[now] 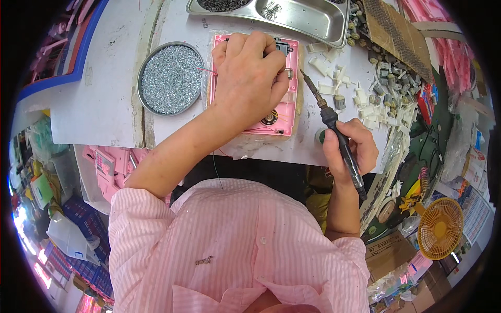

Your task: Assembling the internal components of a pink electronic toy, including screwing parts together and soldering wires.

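Note:
My right hand [351,148] grips a black soldering iron [343,136], its thin tip pointing up and left, apart from the work. Over a pink plastic housing [284,107] lies my left hand [250,75], fingers curled down at its upper part. What those fingers pinch, if anything, is hidden beneath them. A round black and copper-coloured part [270,117] and thin wires show in the lower part of the housing. Near its upper right corner sits a dark box-shaped part [283,47]. A red wire [207,70] sticks out to the left of the hand.
A round tin [140,86] of small silvery screws or pins stands left of the housing. Behind is a steel tray [308,21] with small metal parts. Small motors [340,101] and white plastic pieces [326,89] lie at right. A yellow fan [441,228] stands at lower right.

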